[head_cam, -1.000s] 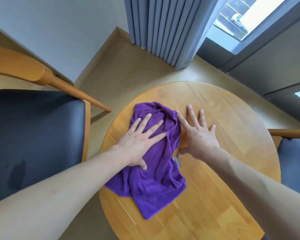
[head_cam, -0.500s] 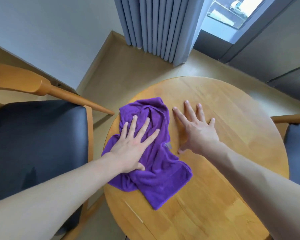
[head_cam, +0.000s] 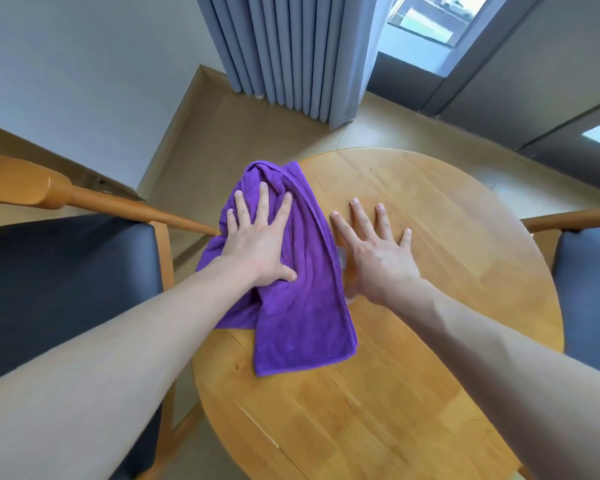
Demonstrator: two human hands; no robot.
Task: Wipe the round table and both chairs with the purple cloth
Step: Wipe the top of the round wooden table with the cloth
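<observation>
On the counter [head_cam: 430, 341], the left hand [head_cam: 260, 244] lies flat with straight, spread fingers and presses on the cloth [head_cam: 302, 306], while the right hand [head_cam: 378, 258] rests just beside it, also flat and released, with its palm on the bare wood and grasping nothing. The cloth is crumpled at the far left part of the counter, and its left side hangs a little over the rim. A chair [head_cam: 66, 289] with a dark seat stands at the left, a second chair [head_cam: 589, 289] at the right, and a grey curtain [head_cam: 291, 53] hangs behind.
</observation>
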